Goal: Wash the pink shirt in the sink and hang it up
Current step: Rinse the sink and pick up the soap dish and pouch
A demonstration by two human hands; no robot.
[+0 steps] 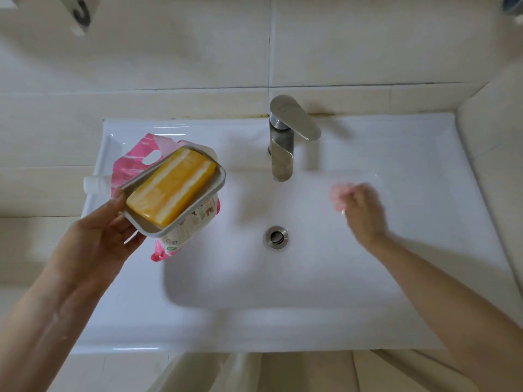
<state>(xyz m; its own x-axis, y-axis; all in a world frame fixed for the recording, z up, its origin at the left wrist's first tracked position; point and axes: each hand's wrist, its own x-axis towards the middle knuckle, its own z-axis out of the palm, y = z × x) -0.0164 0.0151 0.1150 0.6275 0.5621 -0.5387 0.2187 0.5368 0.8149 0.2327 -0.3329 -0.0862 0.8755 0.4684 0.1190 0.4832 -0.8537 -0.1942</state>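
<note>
My left hand (96, 239) grips a grey soap dish (147, 226) by its near end and holds it tilted above the sink's left side. A yellow bar of soap (169, 185) lies in the dish. My right hand (362, 210) hovers over the white sink (424, 154) basin, right of the faucet (283, 142). It is motion-blurred, with its fingers curled. Nothing clear shows in it. The drain (276, 237) is open and the basin looks dry. No pink shirt shows in this view.
A pink-and-white detergent pouch (135, 154) lies on the sink's left ledge under the dish, with a white tube (96, 184) beside it. Beige tiled walls close in behind and on the right. A hook (82, 12) hangs at the top left.
</note>
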